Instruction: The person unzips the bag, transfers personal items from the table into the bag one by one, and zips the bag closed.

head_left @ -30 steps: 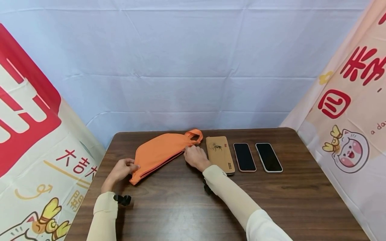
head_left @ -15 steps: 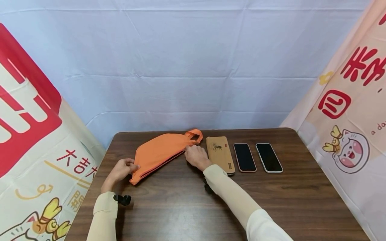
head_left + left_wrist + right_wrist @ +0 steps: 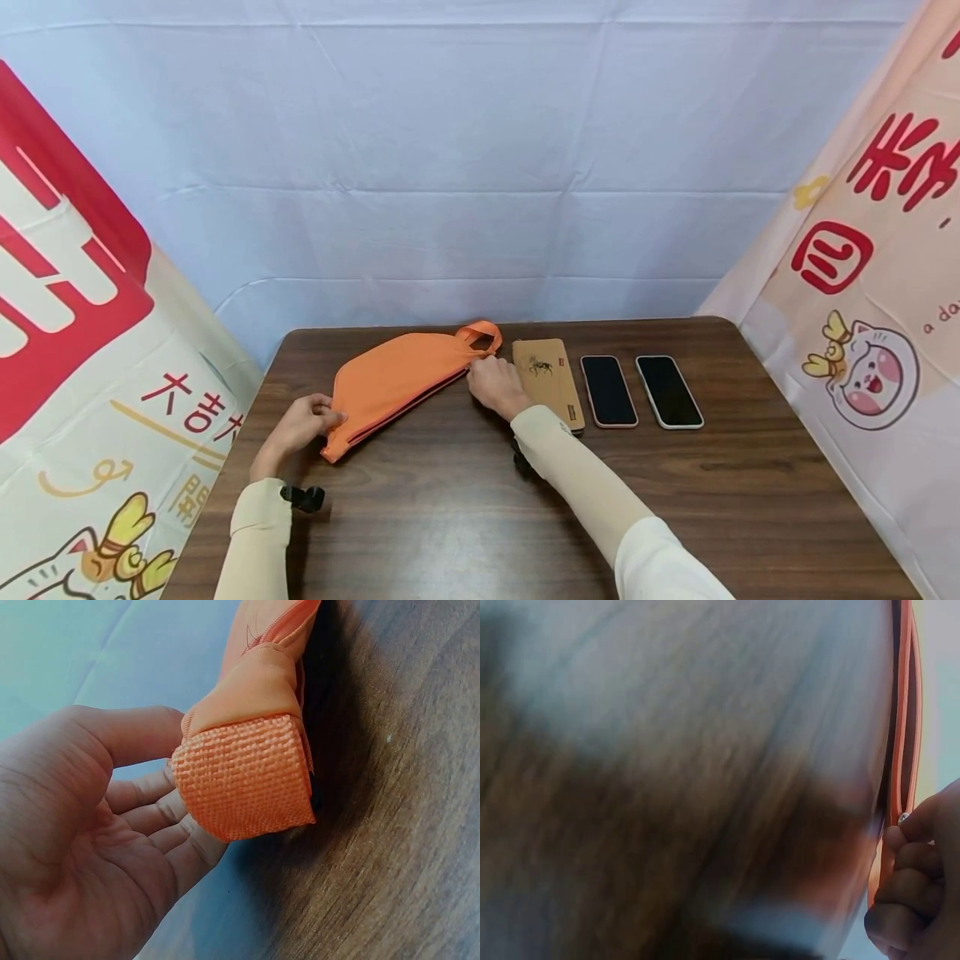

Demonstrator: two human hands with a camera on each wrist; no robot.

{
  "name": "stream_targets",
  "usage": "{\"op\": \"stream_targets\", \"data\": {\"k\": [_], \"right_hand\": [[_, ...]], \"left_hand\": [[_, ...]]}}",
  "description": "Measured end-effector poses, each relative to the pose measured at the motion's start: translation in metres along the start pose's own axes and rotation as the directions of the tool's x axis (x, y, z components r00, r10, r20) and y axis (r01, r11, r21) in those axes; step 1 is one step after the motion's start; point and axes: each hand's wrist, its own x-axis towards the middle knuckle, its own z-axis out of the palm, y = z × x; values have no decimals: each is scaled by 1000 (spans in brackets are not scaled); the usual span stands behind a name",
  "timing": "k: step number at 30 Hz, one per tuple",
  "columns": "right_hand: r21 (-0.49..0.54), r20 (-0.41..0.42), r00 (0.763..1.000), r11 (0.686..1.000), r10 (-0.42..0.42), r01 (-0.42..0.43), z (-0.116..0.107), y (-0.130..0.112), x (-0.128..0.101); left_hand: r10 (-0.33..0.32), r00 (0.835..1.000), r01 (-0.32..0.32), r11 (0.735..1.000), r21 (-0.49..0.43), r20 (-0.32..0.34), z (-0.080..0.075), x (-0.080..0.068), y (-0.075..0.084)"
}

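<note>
An orange pouch [image 3: 397, 372] is lying slantwise on the dark wooden surface [image 3: 675, 500], its near-left corner pointing toward the person and its looped strap end [image 3: 480, 336] reaching toward the back of the surface. The left hand [image 3: 297, 423] is pinching the pouch's near-left corner; the left wrist view is showing the thumb [image 3: 127, 735] lying on top and the curled fingers [image 3: 161, 825] tucked underneath, gripping a woven orange tab [image 3: 244, 776] at that end. The right hand [image 3: 492, 385] is sitting at the far-right end of the pouch, just below the strap loop, with its fingers [image 3: 915, 877] curled and pinching a small metal zipper pull [image 3: 904, 817] on the pouch's seam; the right wrist view is badly blurred, so little else is readable there. Just beside the right hand, a tan flat case [image 3: 549, 381] with a small printed figure is lying on the surface. To its right, two phones are lying face up side by side, the nearer phone [image 3: 608, 390] with a pinkish edge and the farther phone [image 3: 669, 392] with a pale edge.
</note>
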Motion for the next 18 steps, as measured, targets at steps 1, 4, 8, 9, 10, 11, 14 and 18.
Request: {"op": "stream_targets", "data": {"k": [1, 4, 8, 9, 10, 11, 14, 18], "right_hand": [[-2, -8, 1000, 1000, 1, -1, 0, 2, 0], [-7, -22, 1000, 1000, -2, 2, 0, 6, 2], [-5, -18, 1000, 1000, -2, 2, 1, 8, 3], [-2, -18, 1000, 1000, -1, 1, 1, 8, 3], [-2, -16, 1000, 1000, 0, 0, 2, 8, 3], [2, -17, 1000, 1000, 2, -2, 2, 8, 3], [2, -24, 1000, 1000, 4, -4, 2, 8, 3], [7, -21, 1000, 1000, 11, -11, 3, 9, 3]], "left_hand": [[0, 1000, 0, 1000, 2, 0, 0, 0, 0], [-7, 1000, 7, 1000, -4, -2, 0, 2, -2], [-2, 1000, 2, 1000, -8, 6, 0, 2, -2], [-2, 1000, 3, 1000, -10, 8, 0, 2, -2], [3, 1000, -2, 1000, -10, 10, 0, 1, -2], [7, 1000, -7, 1000, -10, 13, -1, 1, -2], [19, 1000, -18, 1000, -23, 20, -1, -1, -2], [27, 999, -26, 999, -40, 24, 0, 0, -2]]}}
